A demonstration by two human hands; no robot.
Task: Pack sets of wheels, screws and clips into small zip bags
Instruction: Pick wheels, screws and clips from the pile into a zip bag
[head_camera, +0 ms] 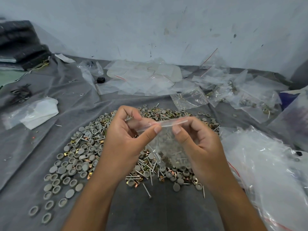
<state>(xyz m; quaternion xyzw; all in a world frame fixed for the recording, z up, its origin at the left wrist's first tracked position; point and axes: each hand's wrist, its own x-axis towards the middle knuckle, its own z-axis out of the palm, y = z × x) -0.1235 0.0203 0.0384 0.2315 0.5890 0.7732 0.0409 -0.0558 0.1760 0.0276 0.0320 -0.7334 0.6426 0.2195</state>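
We are pinching the zip bag [166,140] by its seal strip, left hand [126,139] and right hand [198,144] thumbs side by side, above the parts pile [80,157]; thin, slippery film, sagging with loaded hardware, is best gripped at that stiffer strip

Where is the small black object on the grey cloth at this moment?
In the head view, the small black object lies far left of centre on the grey cloth, beside the flat clear plastic sheets near the wall.
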